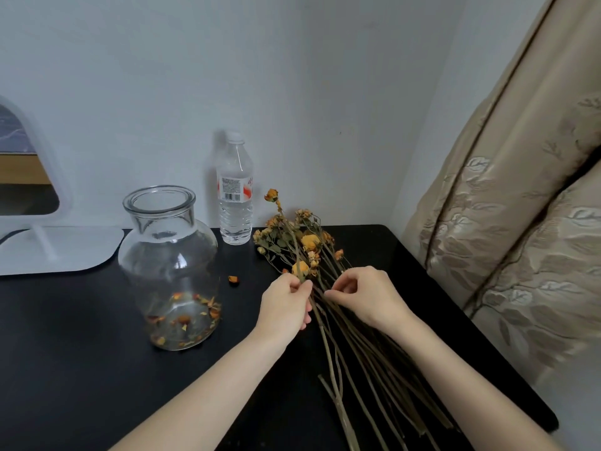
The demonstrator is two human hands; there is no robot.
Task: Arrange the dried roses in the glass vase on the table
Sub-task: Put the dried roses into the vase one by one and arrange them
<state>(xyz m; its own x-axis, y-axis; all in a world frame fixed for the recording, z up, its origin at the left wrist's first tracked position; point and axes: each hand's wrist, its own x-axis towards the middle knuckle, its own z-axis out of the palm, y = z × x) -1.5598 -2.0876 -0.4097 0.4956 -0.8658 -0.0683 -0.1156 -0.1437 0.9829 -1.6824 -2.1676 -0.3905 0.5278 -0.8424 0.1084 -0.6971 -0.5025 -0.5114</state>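
**A:** ok so where are we at with the dried roses [310, 243]?

**B:** We've got the whole bunch lying flat on the black table [81, 336], right of center. The blooms point toward the middle of the frame and the bare stems fan out down to the bottom right.

**A:** and our hands?

**B:** Our left hand [286, 304] is curled round one stem, pinching it just under an orange bloom. Our right hand [367, 296] is just beside it, thumb and forefinger pinched on another stem in the bunch, with the other fingers tucked in.

**A:** what about the glass vase [169, 265]?

**B:** It's upright, left of center, near the bunch but not touching it. It has crumbled petals [183, 317] lying in the bottom. One loose petal [233, 280] sits on the table between it and our left hand.

**A:** anything else we can see?

**B:** There's a water bottle [235, 190] standing by the wall just behind the blooms. A white-framed mirror [29, 177] is at the far left, and a patterned curtain [507, 222] runs down the right side.
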